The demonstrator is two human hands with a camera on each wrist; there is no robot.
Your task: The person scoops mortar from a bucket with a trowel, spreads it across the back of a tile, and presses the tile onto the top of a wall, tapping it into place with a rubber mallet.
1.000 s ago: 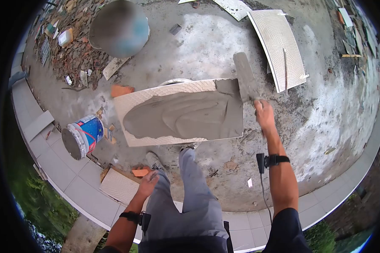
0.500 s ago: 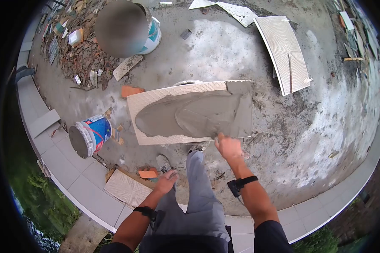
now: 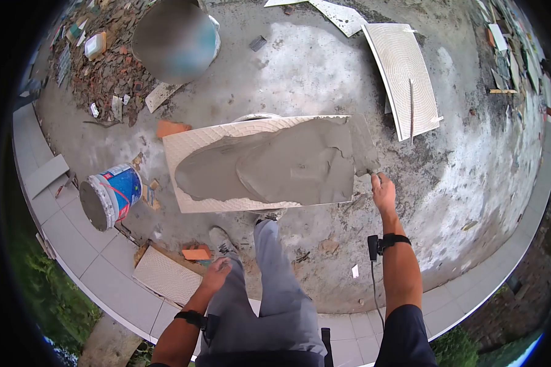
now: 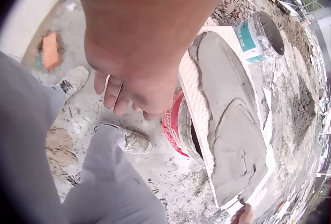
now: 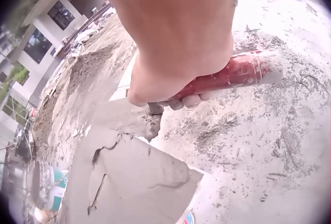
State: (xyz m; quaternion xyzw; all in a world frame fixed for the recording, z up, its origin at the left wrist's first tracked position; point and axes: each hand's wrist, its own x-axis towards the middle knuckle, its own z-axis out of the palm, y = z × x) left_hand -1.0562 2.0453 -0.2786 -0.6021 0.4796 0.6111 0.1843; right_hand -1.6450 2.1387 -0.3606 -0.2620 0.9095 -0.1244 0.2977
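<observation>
In the head view, a pale tile with a ridged back [image 3: 176, 150] lies spread with grey mortar [image 3: 269, 165]. My right hand [image 3: 384, 192], just off the tile's right edge, grips a trowel by its red handle [image 5: 227, 76], seen in the right wrist view. The mortar-coated trowel blade [image 3: 362, 144] lies along that right edge, overlapping it in the head view. My left hand [image 3: 217, 273] hangs beside my thigh with loosely bent fingers and nothing in them. Under the tile, the left wrist view shows a red and white bucket [image 4: 176, 131].
A blue bucket [image 3: 123, 189] of mortar stands tilted in view at the left. An orange brick [image 3: 196, 253] lies near my foot. Another patterned tile [image 3: 404, 79] leans at the back right. Rubble [image 3: 104, 67] covers the back left; a teal-labelled bucket [image 4: 251, 40] stands beyond the tile.
My right hand swept the trowel from the far right corner to the tile's near edge, then back out to the right edge. Mortar now covers more of the far right corner.
</observation>
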